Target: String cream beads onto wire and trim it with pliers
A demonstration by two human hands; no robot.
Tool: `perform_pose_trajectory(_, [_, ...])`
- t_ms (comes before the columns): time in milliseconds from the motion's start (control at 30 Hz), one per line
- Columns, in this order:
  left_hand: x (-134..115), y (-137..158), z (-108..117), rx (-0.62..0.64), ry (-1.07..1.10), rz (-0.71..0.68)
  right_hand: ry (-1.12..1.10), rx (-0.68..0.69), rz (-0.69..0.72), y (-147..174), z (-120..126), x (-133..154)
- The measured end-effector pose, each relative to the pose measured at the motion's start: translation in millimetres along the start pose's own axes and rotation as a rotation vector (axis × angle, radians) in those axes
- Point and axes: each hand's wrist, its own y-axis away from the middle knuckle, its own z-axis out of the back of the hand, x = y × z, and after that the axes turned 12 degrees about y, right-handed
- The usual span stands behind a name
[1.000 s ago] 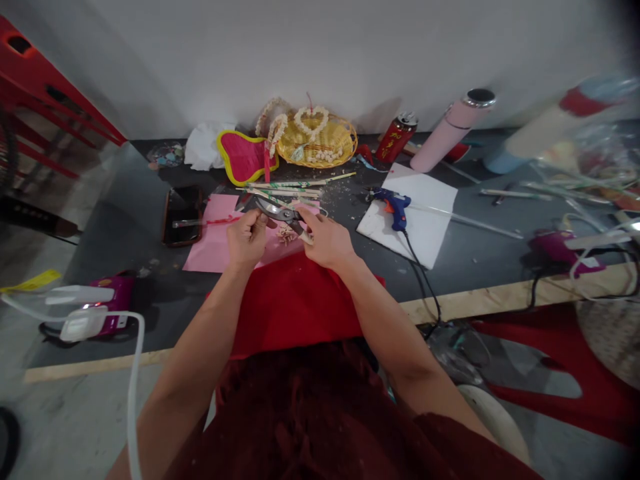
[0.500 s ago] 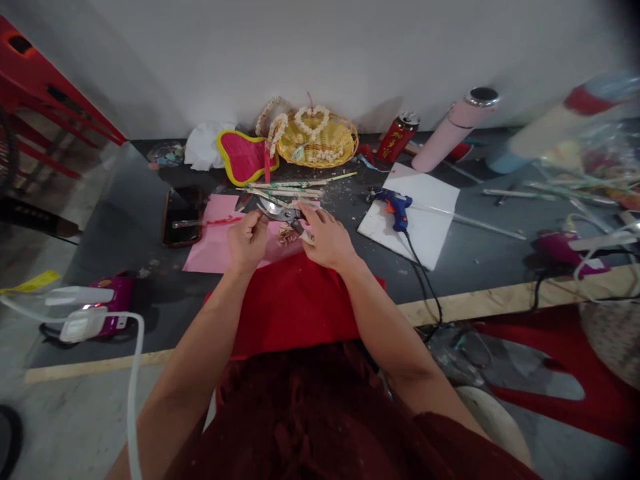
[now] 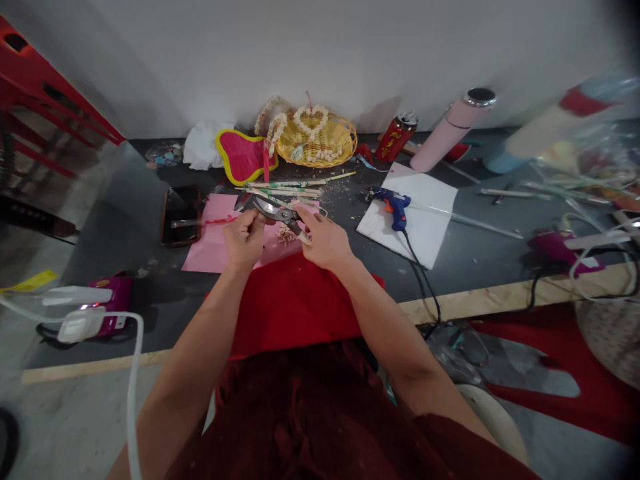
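My right hand [image 3: 327, 240] is wrapped round the handles of a pair of pruning shears [image 3: 285, 215], whose blades point left. At the blade end, my left hand [image 3: 244, 239] is closed in a pinch; whatever small thing its fingers hold is hidden. Below the shears a little heap of short, pale cut pieces [image 3: 286, 234] lies on a pink sheet [image 3: 206, 256]. Just beyond the blades are several thin sticks [image 3: 295, 192] with green-printed wrapping. A red cloth [image 3: 297, 310] spreads from the table edge over my lap.
A blue glue gun [image 3: 399, 212] rests on a white board [image 3: 437, 230], its cord running off the front edge. Behind stand a yellow basket [image 3: 345, 137], a red can [image 3: 397, 137] and a pink flask [image 3: 453, 130]. A phone [image 3: 181, 215] and a purple power block [image 3: 117, 303] lie left.
Both hands stay nearly in place with the shears between them. The shears have turned slightly, and more of one handle shows below my right fingers. The surroundings look the same.
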Motion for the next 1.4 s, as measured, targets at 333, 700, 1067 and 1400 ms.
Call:
perform_pose_trajectory(333, [11, -1, -3, -0.041, -0.01, -0.044, -0.002, -0.016, -0.016, -1, -4, -1])
perform_pose_trajectory(700, [5, -1, 1, 0.014, -0.013, -0.006, -0.021, -0.016, 0.018, -1, -3, -2])
perform_pose_trajectory(1067, [2, -1, 1, 0.009, -0.002, -0.009, 0.001, 0.02, -0.02, 1, 2, 1])
perform_pose_trajectory(1400, [4, -1, 0, 0.036, 0.0, -0.052, -0.009, -0.019, 0.04, -1, -4, -3])
